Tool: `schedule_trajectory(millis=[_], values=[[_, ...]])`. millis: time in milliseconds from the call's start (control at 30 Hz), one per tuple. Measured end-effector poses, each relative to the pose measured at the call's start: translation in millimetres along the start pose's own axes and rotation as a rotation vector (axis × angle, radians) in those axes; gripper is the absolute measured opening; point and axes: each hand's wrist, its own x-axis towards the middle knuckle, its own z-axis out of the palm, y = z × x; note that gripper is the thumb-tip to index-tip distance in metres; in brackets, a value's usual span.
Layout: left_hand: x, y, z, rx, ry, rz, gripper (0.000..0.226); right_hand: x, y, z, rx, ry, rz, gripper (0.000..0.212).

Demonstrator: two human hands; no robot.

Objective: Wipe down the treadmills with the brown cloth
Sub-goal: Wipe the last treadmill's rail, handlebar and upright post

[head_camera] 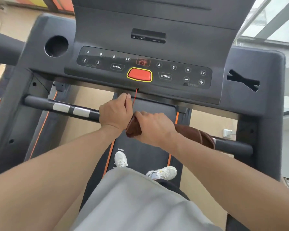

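Note:
The brown cloth [193,133] is wrapped over the treadmill's black crossbar [232,145], right of its middle. My right hand [153,127] grips the cloth's left end around the bar. Just to its left, my left hand [114,114] lies over the bar with thumb and forefinger pressed together, pointing toward the console. The red safety cord [135,97] runs down from the console into that pinch. Silver pulse-sensor plates [71,109] show on the bar's bare left part.
The console [140,64] has a red stop key [139,75], PROG and MODE buttons, a round cup holder [56,46] at left and an X-shaped slot [243,81] at right. I stand on the belt [140,154] in white shoes. Glass wall at right.

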Motion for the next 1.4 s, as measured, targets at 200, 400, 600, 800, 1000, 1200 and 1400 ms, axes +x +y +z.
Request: schedule_trajectory(millis=[200,400,600,800,1000,1200,1400], values=[[2.6,0.8,-1.2,0.006,-0.056,-0.026,0.034,-6.3,2.7,-8.3,0.018,0.058,-0.076,0.062],[3.9,0.4,-4.4,-0.010,-0.108,-0.023,0.033,-6.5,2.6,-22.5,0.171,-0.042,0.072,0.045],[9.5,-1.9,-1.5,-0.006,-0.223,0.010,0.037,-36.2,22.8,-36.1,0.387,-0.161,0.251,0.051],[11.4,-1.8,-2.7,-0.033,-0.262,0.029,0.034,-85.1,39.5,-35.5,-0.068,-0.226,0.500,0.033],[11.9,0.4,-6.4,-0.035,-0.260,0.047,0.032,-15.5,-0.8,-25.9,-0.023,-0.254,0.356,0.040],[9.3,-0.8,-5.0,-0.064,-0.216,0.062,0.032,-1.7,0.0,-25.2,0.178,-0.229,0.304,0.068],[9.5,2.0,-5.8,-0.047,-0.214,0.036,0.033,-9.1,-1.7,-22.6,0.234,-0.109,0.307,0.092]])
